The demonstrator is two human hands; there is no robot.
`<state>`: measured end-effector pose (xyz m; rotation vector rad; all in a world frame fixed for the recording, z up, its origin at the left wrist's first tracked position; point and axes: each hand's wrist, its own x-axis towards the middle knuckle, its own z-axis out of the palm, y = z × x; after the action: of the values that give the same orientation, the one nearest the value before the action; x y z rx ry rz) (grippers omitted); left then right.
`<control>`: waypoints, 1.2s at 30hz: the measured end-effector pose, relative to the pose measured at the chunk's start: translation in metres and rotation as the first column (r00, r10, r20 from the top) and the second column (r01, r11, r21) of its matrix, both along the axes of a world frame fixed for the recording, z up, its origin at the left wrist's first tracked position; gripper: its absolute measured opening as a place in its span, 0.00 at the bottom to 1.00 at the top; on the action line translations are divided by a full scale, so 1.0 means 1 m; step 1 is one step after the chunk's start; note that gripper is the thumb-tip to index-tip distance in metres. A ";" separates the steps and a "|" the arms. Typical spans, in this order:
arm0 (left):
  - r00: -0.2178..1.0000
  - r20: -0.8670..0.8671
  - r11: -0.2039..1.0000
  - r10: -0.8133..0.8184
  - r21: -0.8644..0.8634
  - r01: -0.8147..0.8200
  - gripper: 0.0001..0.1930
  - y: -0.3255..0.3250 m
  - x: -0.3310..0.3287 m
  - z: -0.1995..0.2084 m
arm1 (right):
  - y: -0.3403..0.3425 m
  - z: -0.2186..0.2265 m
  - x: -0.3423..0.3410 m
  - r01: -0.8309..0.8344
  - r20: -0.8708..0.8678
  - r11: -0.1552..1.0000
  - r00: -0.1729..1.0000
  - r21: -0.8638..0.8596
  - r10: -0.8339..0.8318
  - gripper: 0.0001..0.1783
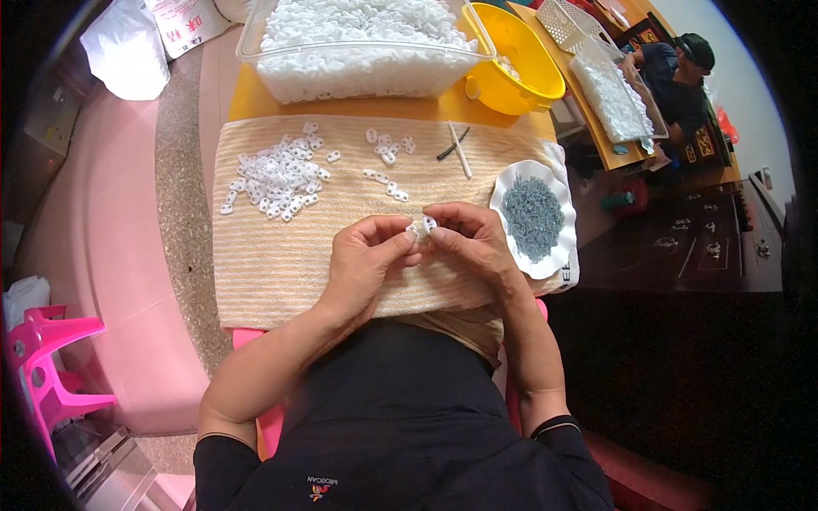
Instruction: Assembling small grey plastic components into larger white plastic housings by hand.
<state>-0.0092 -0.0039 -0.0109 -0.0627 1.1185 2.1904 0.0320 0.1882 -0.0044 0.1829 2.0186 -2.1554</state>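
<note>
Over the striped towel [273, 272], my two hands meet close together. My left hand [362, 260] is closed, thumb and fingers pinching a small white plastic piece [415, 229]. Between the thumb and fingers of my right hand [479, 244] is another white plastic piece [429, 223] with dark holes, right beside the first. Fingers partly cover both, so I cannot tell whether they touch. A heap of similar two-holed white pieces [277, 175] lies at left, with smaller groups [388, 146] beyond my hands. To the right, a white scalloped plate [504, 183] holds many small grey-blue slivers [535, 220].
A white stick [460, 152] crosses a black one [445, 155] on the towel. Behind stand a clear tub [366, 78] full of white pieces and a yellow basin [524, 95]. A person [673, 89] works at far right. Pink stool [64, 387] at left.
</note>
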 end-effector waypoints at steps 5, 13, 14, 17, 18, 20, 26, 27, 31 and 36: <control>1.000 -0.002 1.000 -0.005 -0.013 0.005 0.09 -0.001 0.000 -0.001 | 0.000 0.000 0.001 0.009 0.000 1.000 1.000 0.007 -0.009 0.17; 1.000 0.005 1.000 -0.006 -0.021 0.006 0.09 0.000 0.000 0.001 | -0.001 0.002 0.001 0.016 0.000 1.000 1.000 0.008 -0.016 0.17; 1.000 0.004 1.000 -0.007 -0.023 0.007 0.09 0.000 0.000 0.000 | -0.001 0.003 0.001 0.017 0.003 1.000 1.000 0.002 -0.017 0.17; 1.000 0.003 1.000 -0.002 -0.029 0.002 0.09 0.000 0.000 -0.001 | -0.002 0.004 0.000 0.018 0.010 1.000 1.000 -0.010 -0.018 0.17; 1.000 0.003 1.000 -0.003 -0.029 0.003 0.09 0.000 0.000 -0.001 | -0.002 0.004 0.000 0.018 0.012 1.000 1.000 -0.016 -0.018 0.17; 1.000 0.014 1.000 -0.002 -0.021 0.003 0.09 0.000 0.000 -0.001 | -0.003 0.003 0.000 0.019 0.013 1.000 1.000 -0.015 -0.019 0.17; 1.000 0.024 0.999 -0.002 -0.033 0.003 0.09 0.000 -0.001 0.001 | -0.004 0.003 0.000 0.017 0.008 1.000 1.000 0.007 -0.017 0.17; 1.000 0.024 0.999 -0.003 -0.034 0.004 0.09 0.000 -0.001 0.001 | -0.004 0.004 0.000 0.020 0.011 1.000 1.000 0.014 -0.021 0.17; 1.000 0.029 0.999 -0.008 -0.041 0.009 0.10 0.001 -0.001 0.001 | -0.002 0.002 0.000 0.009 -0.003 1.000 1.000 0.015 -0.009 0.17; 0.999 0.029 0.999 -0.014 -0.038 0.016 0.10 0.000 -0.001 0.001 | -0.004 0.007 0.000 -0.021 0.024 0.999 0.999 -0.031 0.022 0.17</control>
<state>-0.0098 -0.0040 -0.0098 -0.1020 1.1407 2.1486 0.0321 0.1839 0.0027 0.1807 1.9643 -2.1593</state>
